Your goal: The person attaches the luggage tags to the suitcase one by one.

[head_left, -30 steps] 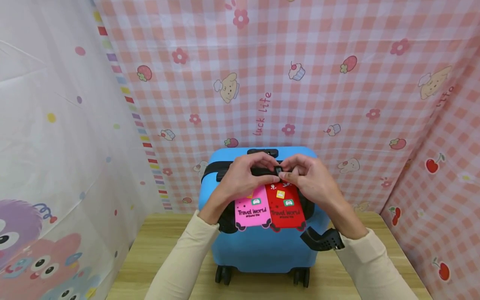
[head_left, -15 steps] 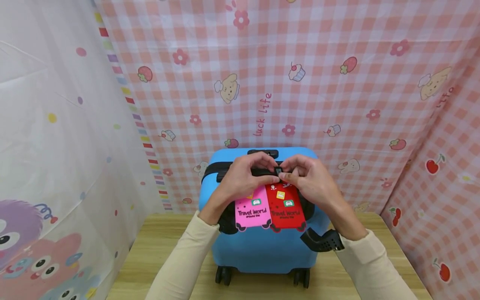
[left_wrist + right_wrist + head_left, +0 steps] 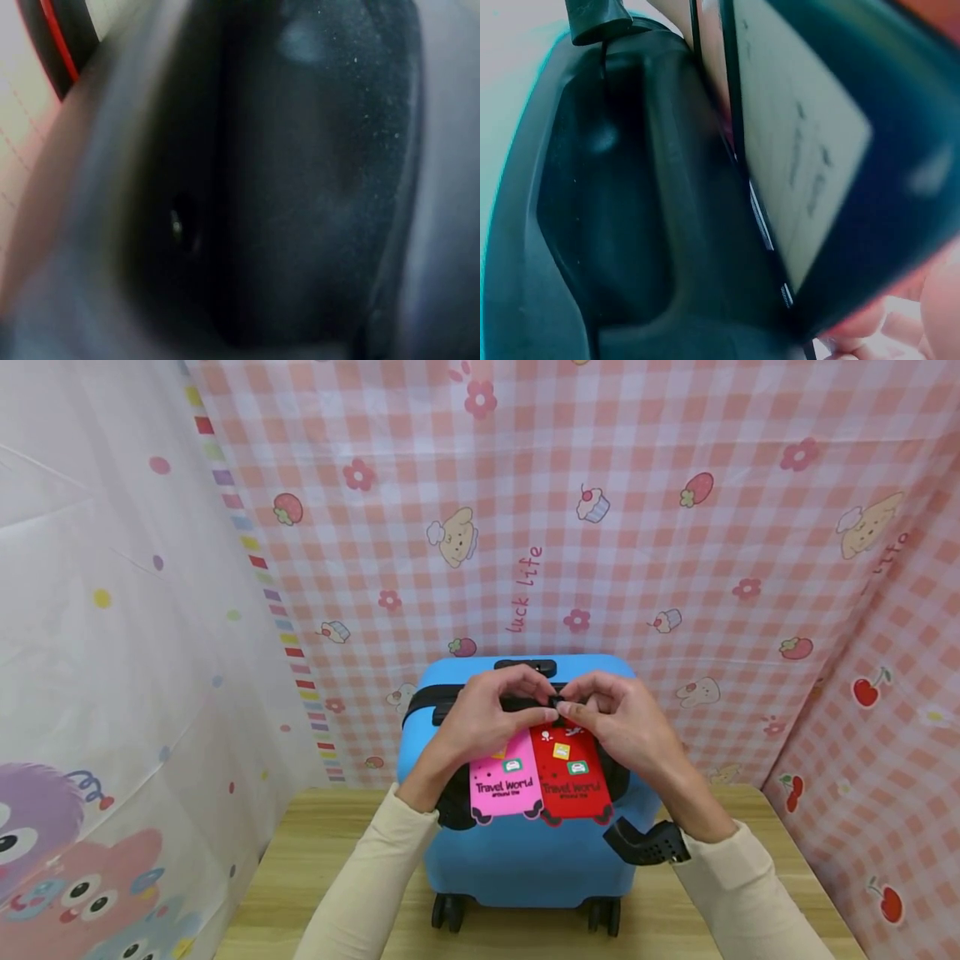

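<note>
A blue suitcase point(image 3: 525, 864) stands upright on its wheels. Two luggage tags, one pink point(image 3: 506, 785) and one red point(image 3: 573, 781), hang side by side at its front. Above them, my left hand point(image 3: 483, 714) and right hand point(image 3: 626, 718) meet, both pinching a small black strap buckle point(image 3: 558, 702) between thumb and fingers. Fingers partly hide the strap. In the right wrist view, a card point(image 3: 802, 127) in a dark frame, apparently a tag's back, is near the fingertips point(image 3: 855, 319). The left wrist view is mostly filled by a blurred black recess point(image 3: 300, 187).
A black strap point(image 3: 431, 696) circles the suitcase top, near a black handle point(image 3: 525, 667). Under the suitcase is a wood-grain table point(image 3: 330, 843). Pink checked cloth point(image 3: 487, 460) hangs behind, with a white patterned sheet point(image 3: 150, 652) on the left.
Between my fingertips the buckle has tilted, and the grey opening seen earlier no longer shows. Both hands stay in nearly the same place; the tags barely shift.
</note>
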`<state>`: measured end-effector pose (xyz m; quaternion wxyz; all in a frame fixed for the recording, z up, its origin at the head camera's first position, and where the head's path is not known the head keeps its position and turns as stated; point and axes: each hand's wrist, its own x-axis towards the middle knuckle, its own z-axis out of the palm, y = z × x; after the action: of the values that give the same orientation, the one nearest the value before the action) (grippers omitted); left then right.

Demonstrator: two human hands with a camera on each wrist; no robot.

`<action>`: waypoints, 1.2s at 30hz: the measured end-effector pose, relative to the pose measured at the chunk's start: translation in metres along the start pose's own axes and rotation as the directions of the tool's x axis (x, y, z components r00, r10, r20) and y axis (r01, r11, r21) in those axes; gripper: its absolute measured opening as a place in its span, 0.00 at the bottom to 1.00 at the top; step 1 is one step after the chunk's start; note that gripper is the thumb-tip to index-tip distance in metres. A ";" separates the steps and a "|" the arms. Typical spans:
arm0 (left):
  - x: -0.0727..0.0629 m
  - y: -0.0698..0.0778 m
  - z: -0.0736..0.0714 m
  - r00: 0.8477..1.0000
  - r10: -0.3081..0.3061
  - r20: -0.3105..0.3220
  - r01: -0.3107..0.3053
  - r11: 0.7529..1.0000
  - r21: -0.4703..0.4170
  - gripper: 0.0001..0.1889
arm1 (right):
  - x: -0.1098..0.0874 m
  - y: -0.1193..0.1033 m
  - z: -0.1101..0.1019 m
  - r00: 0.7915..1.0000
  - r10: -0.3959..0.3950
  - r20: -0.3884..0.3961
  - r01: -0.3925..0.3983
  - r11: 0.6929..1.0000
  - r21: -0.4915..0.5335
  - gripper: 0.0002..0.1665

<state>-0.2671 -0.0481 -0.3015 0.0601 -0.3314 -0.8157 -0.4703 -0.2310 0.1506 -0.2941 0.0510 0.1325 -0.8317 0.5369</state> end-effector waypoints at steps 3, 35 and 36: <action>0.000 0.000 0.000 1.000 0.003 0.000 -0.003 1.000 0.003 0.10 | -0.001 0.002 -0.003 0.999 -0.021 0.029 0.021 1.000 -0.003 0.11; 0.001 0.002 0.002 0.998 -0.042 -0.036 0.043 0.999 0.030 0.07 | 0.000 -0.002 0.002 1.000 -0.001 -0.031 0.000 1.000 -0.025 0.09; 0.001 0.002 0.002 0.998 -0.043 -0.037 0.044 0.999 0.030 0.07 | 0.000 -0.002 0.003 0.999 -0.001 -0.033 0.000 1.000 -0.024 0.09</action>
<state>-0.2663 -0.0452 -0.3012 0.0696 -0.3041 -0.8286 -0.4650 -0.2306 0.1474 -0.2936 0.0665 0.1231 -0.8370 0.5289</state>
